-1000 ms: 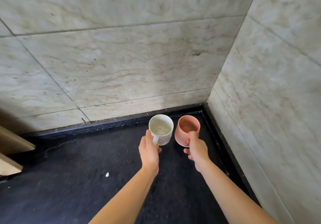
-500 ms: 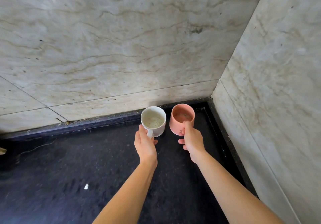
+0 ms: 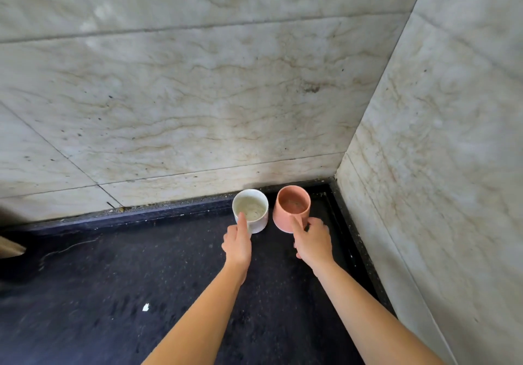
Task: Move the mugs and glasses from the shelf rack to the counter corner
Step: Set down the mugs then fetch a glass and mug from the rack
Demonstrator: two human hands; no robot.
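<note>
**Two mugs held at the far right counter corner**

The left hand (image 3: pixel 237 244) is closed on the near side of the white mug (image 3: pixel 250 210), its thumb laid over the rim. The right hand (image 3: pixel 312 241) is wrapped around the near side of the pink mug (image 3: pixel 291 210), with the fingers curled about where the handle would be. Both mugs are seen upright and just beside each other, apart by a narrow gap, on the black counter (image 3: pixel 113 294) at its far right corner, near the marble back wall (image 3: pixel 184 95) and the side wall (image 3: pixel 438 152). Whether the mugs rest fully on the counter cannot be told. A small white speck (image 3: pixel 145 307) is seen on the counter, nearer and to the left.
</note>
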